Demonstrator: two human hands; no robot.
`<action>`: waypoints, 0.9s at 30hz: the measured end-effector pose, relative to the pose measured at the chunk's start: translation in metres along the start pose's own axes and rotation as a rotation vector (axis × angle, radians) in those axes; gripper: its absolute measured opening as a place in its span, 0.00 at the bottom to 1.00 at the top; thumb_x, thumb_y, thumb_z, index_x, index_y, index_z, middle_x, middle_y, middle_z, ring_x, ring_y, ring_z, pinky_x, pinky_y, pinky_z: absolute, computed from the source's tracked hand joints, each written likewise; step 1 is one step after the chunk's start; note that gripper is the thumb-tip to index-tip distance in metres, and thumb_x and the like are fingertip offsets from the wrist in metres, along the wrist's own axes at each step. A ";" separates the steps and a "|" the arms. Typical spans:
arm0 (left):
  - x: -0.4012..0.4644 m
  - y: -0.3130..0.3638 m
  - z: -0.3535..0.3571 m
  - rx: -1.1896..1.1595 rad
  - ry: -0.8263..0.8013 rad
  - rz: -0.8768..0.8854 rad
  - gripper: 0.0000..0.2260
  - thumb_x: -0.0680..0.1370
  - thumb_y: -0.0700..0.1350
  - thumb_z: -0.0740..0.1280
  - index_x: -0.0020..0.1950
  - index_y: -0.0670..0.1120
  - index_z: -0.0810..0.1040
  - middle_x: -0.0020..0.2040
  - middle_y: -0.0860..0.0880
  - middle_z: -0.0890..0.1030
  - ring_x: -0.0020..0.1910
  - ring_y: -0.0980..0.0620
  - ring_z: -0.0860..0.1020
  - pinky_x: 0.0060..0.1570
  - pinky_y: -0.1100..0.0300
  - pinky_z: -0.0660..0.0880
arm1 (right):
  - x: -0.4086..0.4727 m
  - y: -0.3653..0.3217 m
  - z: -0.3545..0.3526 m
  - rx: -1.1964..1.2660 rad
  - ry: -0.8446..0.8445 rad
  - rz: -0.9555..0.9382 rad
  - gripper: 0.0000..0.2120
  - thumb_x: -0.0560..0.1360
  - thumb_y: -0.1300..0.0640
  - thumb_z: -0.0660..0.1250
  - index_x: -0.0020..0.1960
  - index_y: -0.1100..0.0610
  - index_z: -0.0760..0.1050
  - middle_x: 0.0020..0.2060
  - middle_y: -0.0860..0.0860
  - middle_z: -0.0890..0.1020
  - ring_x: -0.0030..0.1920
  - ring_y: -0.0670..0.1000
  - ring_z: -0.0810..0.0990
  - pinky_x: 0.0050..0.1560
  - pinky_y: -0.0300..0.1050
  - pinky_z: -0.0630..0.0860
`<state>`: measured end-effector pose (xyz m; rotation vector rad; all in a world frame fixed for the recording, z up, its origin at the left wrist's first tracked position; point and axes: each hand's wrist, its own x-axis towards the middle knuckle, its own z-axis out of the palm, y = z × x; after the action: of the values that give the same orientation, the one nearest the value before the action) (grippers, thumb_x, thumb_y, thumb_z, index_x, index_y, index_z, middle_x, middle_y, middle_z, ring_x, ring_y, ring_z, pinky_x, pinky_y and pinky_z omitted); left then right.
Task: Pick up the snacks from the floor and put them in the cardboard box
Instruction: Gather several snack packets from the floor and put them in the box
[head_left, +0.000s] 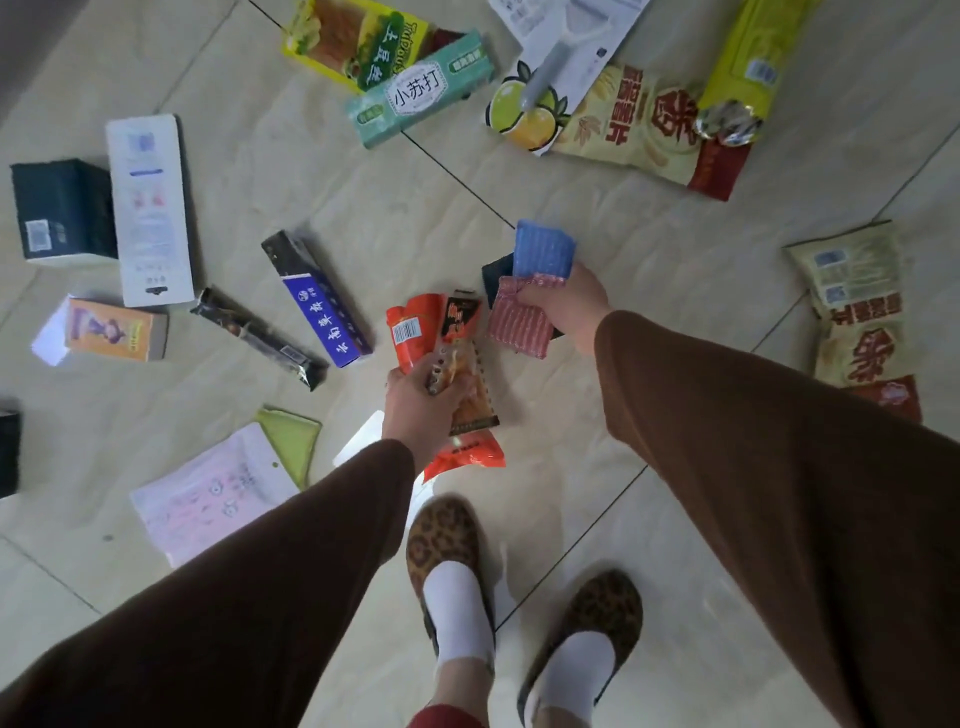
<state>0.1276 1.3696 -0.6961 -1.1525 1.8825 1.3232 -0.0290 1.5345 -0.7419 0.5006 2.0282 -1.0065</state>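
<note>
Left hand: fingers pinching red snack packets mid-length; judged light, crinkly, slippery.
Right hand: fingers pressed around blue, pink and dark small packs; judged soft, light.
Blue box: on floor; judged stiff, grip long sides.
Chip bags: farthest; judged puffy, crushable.
Cardboard box: not visible.

Glossy plastic snack packets — ribbed cloths, smooth floor tiles, matt cardboard white box
</note>
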 end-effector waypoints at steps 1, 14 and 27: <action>-0.003 -0.003 -0.001 -0.016 -0.007 -0.012 0.36 0.64 0.69 0.68 0.69 0.58 0.72 0.61 0.48 0.79 0.54 0.45 0.83 0.55 0.43 0.82 | -0.008 0.001 0.001 0.055 -0.015 0.007 0.24 0.65 0.48 0.79 0.58 0.53 0.78 0.50 0.52 0.85 0.50 0.55 0.86 0.58 0.58 0.82; -0.176 0.012 -0.061 -0.383 -0.021 -0.102 0.16 0.77 0.52 0.72 0.61 0.48 0.76 0.51 0.45 0.85 0.44 0.46 0.86 0.45 0.52 0.83 | -0.212 -0.024 -0.035 0.226 -0.117 0.011 0.19 0.74 0.61 0.75 0.64 0.59 0.76 0.54 0.57 0.85 0.51 0.55 0.85 0.49 0.47 0.79; -0.325 -0.108 -0.276 -0.632 0.032 -0.060 0.14 0.77 0.51 0.73 0.59 0.47 0.79 0.50 0.45 0.87 0.43 0.45 0.87 0.38 0.56 0.82 | -0.436 -0.087 0.147 0.236 -0.236 0.003 0.21 0.75 0.59 0.75 0.66 0.57 0.74 0.54 0.57 0.84 0.50 0.53 0.85 0.48 0.47 0.79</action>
<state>0.3852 1.2021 -0.3812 -1.5167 1.4628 1.9462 0.2493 1.3652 -0.4061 0.4823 1.7102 -1.2504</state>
